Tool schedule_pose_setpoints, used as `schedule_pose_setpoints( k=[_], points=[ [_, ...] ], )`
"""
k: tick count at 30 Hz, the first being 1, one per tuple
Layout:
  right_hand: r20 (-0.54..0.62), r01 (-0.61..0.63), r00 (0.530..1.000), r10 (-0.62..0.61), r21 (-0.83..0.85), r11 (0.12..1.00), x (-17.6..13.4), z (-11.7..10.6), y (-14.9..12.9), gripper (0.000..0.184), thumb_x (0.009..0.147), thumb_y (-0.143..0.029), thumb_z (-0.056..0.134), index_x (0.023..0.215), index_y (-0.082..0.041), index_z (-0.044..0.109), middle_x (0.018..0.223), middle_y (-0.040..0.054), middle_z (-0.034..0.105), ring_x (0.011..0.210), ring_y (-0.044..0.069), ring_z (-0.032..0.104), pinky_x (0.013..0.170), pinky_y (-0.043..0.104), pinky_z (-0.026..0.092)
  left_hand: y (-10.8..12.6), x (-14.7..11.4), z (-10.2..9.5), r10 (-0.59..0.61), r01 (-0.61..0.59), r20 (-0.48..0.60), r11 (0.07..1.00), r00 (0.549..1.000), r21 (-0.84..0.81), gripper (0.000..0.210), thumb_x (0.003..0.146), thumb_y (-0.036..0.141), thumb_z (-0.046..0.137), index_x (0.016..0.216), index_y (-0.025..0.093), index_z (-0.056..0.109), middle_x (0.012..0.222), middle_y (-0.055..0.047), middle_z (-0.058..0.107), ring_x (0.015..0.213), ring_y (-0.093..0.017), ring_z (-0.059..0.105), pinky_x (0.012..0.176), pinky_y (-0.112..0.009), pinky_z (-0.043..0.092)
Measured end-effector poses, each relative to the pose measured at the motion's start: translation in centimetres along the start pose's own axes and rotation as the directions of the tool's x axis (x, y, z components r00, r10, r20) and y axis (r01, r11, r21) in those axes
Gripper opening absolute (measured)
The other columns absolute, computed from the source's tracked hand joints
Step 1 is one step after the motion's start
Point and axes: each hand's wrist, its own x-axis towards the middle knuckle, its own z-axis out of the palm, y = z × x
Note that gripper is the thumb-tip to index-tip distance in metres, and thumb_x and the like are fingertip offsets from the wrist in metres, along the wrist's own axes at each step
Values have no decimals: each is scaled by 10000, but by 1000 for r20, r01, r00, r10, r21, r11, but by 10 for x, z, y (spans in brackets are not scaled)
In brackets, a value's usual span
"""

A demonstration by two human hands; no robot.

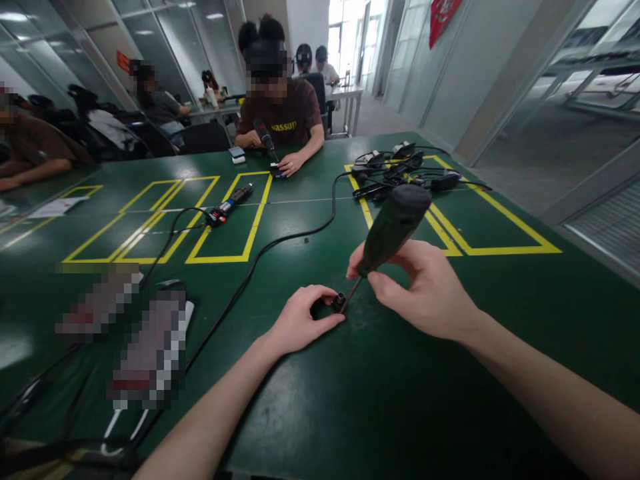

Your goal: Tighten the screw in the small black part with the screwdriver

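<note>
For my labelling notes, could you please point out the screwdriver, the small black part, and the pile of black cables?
Screwdriver (pixel 393 230), head view: middle of its handle.
Small black part (pixel 338 304), head view: its visible body.
Pile of black cables (pixel 400 170), head view: its dense middle.

Yellow tape (pixel 217 260) marks rectangles on the green table (pixel 450 400). Black cables (pixel 445 180) lie heaped far right; opposite is a person (pixel 280 110) in a brown shirt (pixel 306 107). Two blurred objects (pixel 150 340), perhaps devices, lie near left.
</note>
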Motion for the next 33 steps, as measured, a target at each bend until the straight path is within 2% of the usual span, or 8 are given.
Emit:
schedule_pose_setpoints(
  k=[4, 8, 11, 15, 25, 28, 31, 33],
  points=[
    [-1, -77, 997, 77, 1, 997, -1, 2, -3, 95, 810, -166, 580, 786, -212, 660, 750, 20, 736, 708, 188, 709, 693, 301, 589, 1, 0, 0, 13, -13, 2, 1000, 1000, 1, 310, 863, 370, 801, 1111, 209, 707, 1038, -38, 769, 957, -206, 703, 927, -369, 517],
    [41, -117, 992, 116, 24, 993, -2, 5, -3, 111, 841, -168, 570, 802, -217, 661, 765, 25, 738, 727, 196, 706, 695, 310, 585, 3, 0, 0, 10, -10, 0, 1000, 1000, 1, 310, 865, 381, 798, 1113, 218, 709, 1042, -36, 771, 954, -209, 706, 932, -375, 521],
    [71, -134, 989, 129, 80, 988, -3, 8, 0, 129, 910, -193, 532, 826, -213, 629, 797, 38, 723, 741, 194, 688, 687, 308, 572, 3, 0, 0, 11, -11, -2, 1000, 1000, 5, 310, 863, 374, 802, 1113, 217, 709, 1035, -31, 771, 953, -209, 708, 925, -370, 518],
    [156, -162, 977, 145, 102, 982, -2, 12, 0, 241, 1020, -297, 505, 810, -216, 592, 762, 37, 681, 719, 183, 650, 664, 292, 542, 1, 0, 1, 17, -17, 3, 1000, 1000, 1, 289, 871, 367, 797, 1098, 210, 711, 1036, -33, 769, 965, -211, 708, 927, -370, 513],
    [209, -167, 967, 145, 96, 981, 0, 12, 1, 273, 1042, -309, 496, 806, -215, 595, 784, 33, 680, 759, 184, 662, 665, 282, 524, 2, -1, 1, 12, -12, -6, 1000, 1000, 9, 304, 868, 361, 803, 1115, 210, 710, 1047, -32, 770, 977, -213, 711, 950, -385, 525],
    [196, -193, 967, 164, 139, 971, -1, 13, 1, 232, 1046, -318, 505, 889, -203, 630, 826, 41, 695, 786, 185, 676, 704, 294, 552, 3, -1, 0, 13, -13, 4, 1000, 1000, 8, 287, 876, 369, 789, 1098, 210, 699, 1044, -39, 763, 983, -222, 707, 944, -393, 524],
    [235, -270, 949, 211, 252, 929, -2, 14, 1, 211, 1055, -338, 514, 1049, -183, 656, 873, 49, 703, 817, 184, 700, 730, 298, 585, 4, 0, -1, 16, -16, 5, 1000, 1000, 7, 268, 887, 368, 769, 1086, 206, 689, 1036, -43, 760, 978, -226, 704, 939, -398, 526],
    [258, -293, 941, 220, 291, 911, -2, 14, 1, 220, 1058, -344, 516, 1085, -178, 658, 876, 49, 699, 820, 181, 703, 716, 291, 590, 4, 0, -1, 14, -14, 1, 1000, 1000, 5, 265, 892, 374, 760, 1081, 205, 687, 1033, -46, 760, 977, -228, 704, 934, -397, 531]
  ],
)
